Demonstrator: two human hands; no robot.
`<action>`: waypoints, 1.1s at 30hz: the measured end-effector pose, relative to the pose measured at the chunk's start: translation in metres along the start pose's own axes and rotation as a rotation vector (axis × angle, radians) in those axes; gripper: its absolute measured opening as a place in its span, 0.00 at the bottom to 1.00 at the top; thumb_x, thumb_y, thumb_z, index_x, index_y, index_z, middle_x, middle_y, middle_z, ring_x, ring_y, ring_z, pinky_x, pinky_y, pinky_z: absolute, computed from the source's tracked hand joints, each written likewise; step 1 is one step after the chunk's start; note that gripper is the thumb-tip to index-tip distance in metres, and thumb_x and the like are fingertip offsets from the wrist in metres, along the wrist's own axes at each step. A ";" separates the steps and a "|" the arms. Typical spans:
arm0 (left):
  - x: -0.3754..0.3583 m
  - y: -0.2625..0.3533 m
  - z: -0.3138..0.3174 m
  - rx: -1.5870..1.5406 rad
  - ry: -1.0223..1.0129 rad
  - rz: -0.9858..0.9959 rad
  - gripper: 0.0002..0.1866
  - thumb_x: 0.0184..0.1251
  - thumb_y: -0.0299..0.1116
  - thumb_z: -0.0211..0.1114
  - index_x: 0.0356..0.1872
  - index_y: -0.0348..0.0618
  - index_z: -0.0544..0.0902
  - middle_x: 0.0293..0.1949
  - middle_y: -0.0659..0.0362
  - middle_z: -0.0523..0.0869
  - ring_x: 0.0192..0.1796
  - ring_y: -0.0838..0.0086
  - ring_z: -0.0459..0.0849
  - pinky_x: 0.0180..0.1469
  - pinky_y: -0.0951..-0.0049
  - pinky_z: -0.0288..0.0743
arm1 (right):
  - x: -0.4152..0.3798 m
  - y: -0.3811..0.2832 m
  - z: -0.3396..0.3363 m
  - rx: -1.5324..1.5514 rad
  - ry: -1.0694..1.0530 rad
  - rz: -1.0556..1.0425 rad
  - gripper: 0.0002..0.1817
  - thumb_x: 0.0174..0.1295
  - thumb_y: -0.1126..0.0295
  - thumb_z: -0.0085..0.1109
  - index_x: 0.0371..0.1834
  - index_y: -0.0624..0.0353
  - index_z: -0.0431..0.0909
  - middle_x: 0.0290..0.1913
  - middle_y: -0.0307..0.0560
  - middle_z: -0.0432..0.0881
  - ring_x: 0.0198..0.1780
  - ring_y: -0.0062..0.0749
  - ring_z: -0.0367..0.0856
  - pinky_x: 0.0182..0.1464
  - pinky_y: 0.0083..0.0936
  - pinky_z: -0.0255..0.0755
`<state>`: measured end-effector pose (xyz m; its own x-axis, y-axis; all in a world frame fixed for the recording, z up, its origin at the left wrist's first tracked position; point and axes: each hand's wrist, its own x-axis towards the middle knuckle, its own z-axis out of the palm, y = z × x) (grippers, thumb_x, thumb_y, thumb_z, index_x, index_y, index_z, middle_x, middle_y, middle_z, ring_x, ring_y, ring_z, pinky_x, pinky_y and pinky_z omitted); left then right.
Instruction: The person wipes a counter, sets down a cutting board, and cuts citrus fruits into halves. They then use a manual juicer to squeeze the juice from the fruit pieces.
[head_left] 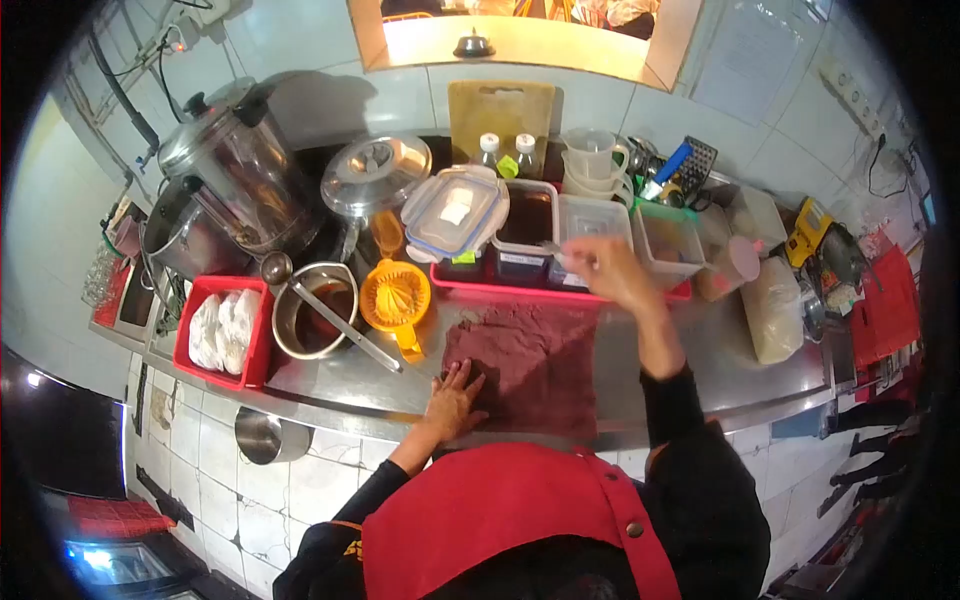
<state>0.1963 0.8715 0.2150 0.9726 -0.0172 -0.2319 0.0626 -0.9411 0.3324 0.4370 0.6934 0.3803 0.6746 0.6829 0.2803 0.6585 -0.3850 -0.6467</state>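
Note:
My left hand [455, 402] lies with fingers spread on the left edge of a dark maroon cloth [530, 365] on the steel counter. My right hand [605, 268] is closed in a pinch around a small shiny utensil [552, 246], whose kind I cannot make out. That utensil is at the right rim of an uncovered plastic container [527, 215] of dark liquid. Left of this container, a clear lid with a blue seal [455, 212] lies tilted, with a small white item on it. A lidded clear container [594, 225] stands just beyond my right hand.
A red tray [480, 283] holds the containers. Leftward are an orange citrus juicer [396, 297], a steel pot [290, 325] with a ladle [345, 325] across it, and a red bin [258, 340] of white bags. A filled plastic bag [772, 320] stands right.

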 end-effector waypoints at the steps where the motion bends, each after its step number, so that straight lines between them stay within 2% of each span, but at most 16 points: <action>1: 0.000 -0.003 0.002 0.005 0.014 -0.003 0.39 0.52 0.48 0.66 0.65 0.51 0.63 0.70 0.47 0.50 0.71 0.51 0.50 0.65 0.45 0.54 | 0.030 0.003 -0.005 -0.044 0.051 -0.071 0.11 0.52 0.68 0.61 0.37 0.61 0.81 0.33 0.57 0.82 0.35 0.46 0.81 0.40 0.32 0.74; 4: 0.003 -0.008 0.006 -0.137 0.079 0.046 0.34 0.54 0.44 0.66 0.63 0.48 0.66 0.68 0.46 0.54 0.69 0.48 0.55 0.66 0.58 0.58 | 0.136 0.023 -0.007 -0.256 0.156 -0.192 0.11 0.50 0.69 0.61 0.38 0.59 0.81 0.36 0.57 0.81 0.41 0.49 0.80 0.46 0.36 0.72; 7: 0.005 -0.014 0.004 -0.252 0.115 0.044 0.32 0.53 0.42 0.66 0.61 0.46 0.68 0.67 0.45 0.58 0.68 0.50 0.58 0.64 0.59 0.61 | 0.225 0.040 -0.001 -0.522 0.335 -0.465 0.15 0.52 0.67 0.61 0.43 0.58 0.78 0.40 0.52 0.80 0.45 0.43 0.78 0.48 0.37 0.72; 9: 0.006 -0.016 0.002 -0.234 0.157 0.055 0.30 0.52 0.40 0.66 0.58 0.45 0.70 0.66 0.46 0.61 0.67 0.51 0.61 0.63 0.61 0.64 | 0.263 0.033 0.002 -0.654 0.227 -0.222 0.24 0.50 0.61 0.65 0.51 0.53 0.73 0.52 0.50 0.74 0.57 0.44 0.69 0.55 0.41 0.69; 12: 0.003 -0.016 0.009 -0.299 0.145 0.018 0.29 0.52 0.39 0.66 0.58 0.45 0.71 0.66 0.46 0.61 0.67 0.50 0.61 0.63 0.61 0.63 | 0.294 0.032 0.011 -0.787 0.104 -0.103 0.33 0.45 0.55 0.68 0.56 0.50 0.69 0.57 0.47 0.70 0.62 0.44 0.63 0.58 0.45 0.67; 15: 0.006 -0.016 0.014 -0.268 0.202 0.036 0.29 0.52 0.38 0.66 0.58 0.45 0.71 0.66 0.46 0.61 0.67 0.51 0.61 0.63 0.61 0.64 | 0.307 0.017 0.005 -0.868 -0.049 0.028 0.32 0.42 0.49 0.69 0.53 0.46 0.73 0.60 0.43 0.68 0.66 0.40 0.58 0.58 0.52 0.64; 20: 0.005 -0.016 0.014 -0.256 0.188 0.039 0.29 0.52 0.38 0.66 0.58 0.45 0.71 0.66 0.47 0.61 0.67 0.51 0.61 0.63 0.61 0.63 | 0.326 0.052 0.002 -0.772 -0.121 -0.171 0.23 0.41 0.48 0.68 0.37 0.50 0.80 0.46 0.48 0.78 0.51 0.40 0.76 0.51 0.40 0.72; 22: 0.005 -0.016 0.012 -0.252 0.185 0.037 0.30 0.52 0.38 0.66 0.58 0.46 0.71 0.66 0.47 0.60 0.67 0.51 0.61 0.63 0.61 0.63 | 0.319 0.051 -0.010 -0.805 0.047 -0.305 0.23 0.41 0.45 0.65 0.33 0.51 0.81 0.37 0.50 0.80 0.40 0.41 0.80 0.45 0.36 0.74; 24: 0.004 -0.016 0.013 -0.255 0.202 0.038 0.30 0.50 0.37 0.67 0.58 0.47 0.70 0.66 0.48 0.60 0.67 0.52 0.60 0.63 0.61 0.64 | 0.326 0.046 -0.037 -0.878 0.106 -0.645 0.24 0.48 0.44 0.57 0.27 0.57 0.79 0.28 0.48 0.81 0.32 0.41 0.80 0.36 0.36 0.73; 25: 0.004 -0.016 0.013 -0.263 0.220 0.042 0.31 0.50 0.36 0.67 0.58 0.47 0.70 0.66 0.48 0.60 0.67 0.52 0.60 0.63 0.61 0.64 | 0.305 0.017 -0.050 -0.902 0.100 -0.526 0.16 0.46 0.59 0.67 0.31 0.61 0.79 0.33 0.49 0.80 0.38 0.39 0.79 0.43 0.31 0.71; 26: 0.003 -0.015 0.011 -0.264 0.212 0.036 0.31 0.49 0.36 0.67 0.58 0.47 0.70 0.66 0.48 0.60 0.67 0.52 0.61 0.63 0.61 0.64 | 0.298 0.004 -0.078 -0.479 -0.063 -0.360 0.17 0.46 0.62 0.66 0.36 0.61 0.80 0.36 0.47 0.82 0.42 0.35 0.79 0.47 0.29 0.71; 27: 0.004 -0.014 0.009 -0.263 0.206 0.032 0.31 0.49 0.36 0.67 0.58 0.47 0.70 0.66 0.48 0.61 0.67 0.52 0.61 0.62 0.61 0.65 | 0.302 0.024 -0.101 -0.404 0.040 -0.438 0.18 0.47 0.64 0.63 0.40 0.62 0.81 0.40 0.43 0.83 0.44 0.32 0.79 0.49 0.28 0.70; 29: 0.003 -0.014 0.004 -0.302 0.179 0.022 0.30 0.50 0.36 0.68 0.58 0.45 0.72 0.67 0.47 0.60 0.68 0.52 0.60 0.64 0.62 0.63 | 0.238 -0.044 -0.144 -0.275 0.326 -0.479 0.15 0.37 0.66 0.75 0.26 0.60 0.80 0.27 0.42 0.81 0.31 0.24 0.78 0.33 0.23 0.73; 30: 0.003 -0.015 0.004 -0.312 0.163 0.019 0.30 0.50 0.36 0.68 0.58 0.45 0.72 0.67 0.47 0.60 0.68 0.52 0.60 0.64 0.62 0.63 | 0.187 -0.092 -0.149 -0.343 0.409 -0.502 0.11 0.41 0.69 0.72 0.25 0.60 0.80 0.23 0.38 0.80 0.28 0.18 0.74 0.31 0.22 0.72; 31: 0.003 -0.016 0.004 -0.304 0.175 0.027 0.29 0.50 0.36 0.67 0.57 0.45 0.72 0.66 0.47 0.61 0.67 0.52 0.60 0.64 0.62 0.63 | 0.210 -0.075 -0.202 -1.191 0.307 -0.864 0.12 0.43 0.69 0.55 0.33 0.56 0.72 0.26 0.49 0.75 0.31 0.45 0.76 0.31 0.36 0.66; 33: 0.003 -0.017 0.006 -0.299 0.176 0.046 0.29 0.51 0.36 0.67 0.57 0.45 0.72 0.66 0.47 0.61 0.67 0.52 0.60 0.63 0.62 0.63 | 0.127 -0.043 -0.270 -0.101 -0.211 -0.822 0.24 0.62 0.58 0.49 0.60 0.58 0.69 0.64 0.46 0.67 0.65 0.34 0.64 0.66 0.28 0.55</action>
<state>0.1966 0.8852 0.2035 0.9980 0.0259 -0.0578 0.0554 -0.7994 0.5982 0.5842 0.6293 0.6354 -0.1003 0.8671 0.4880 0.9447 0.2368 -0.2267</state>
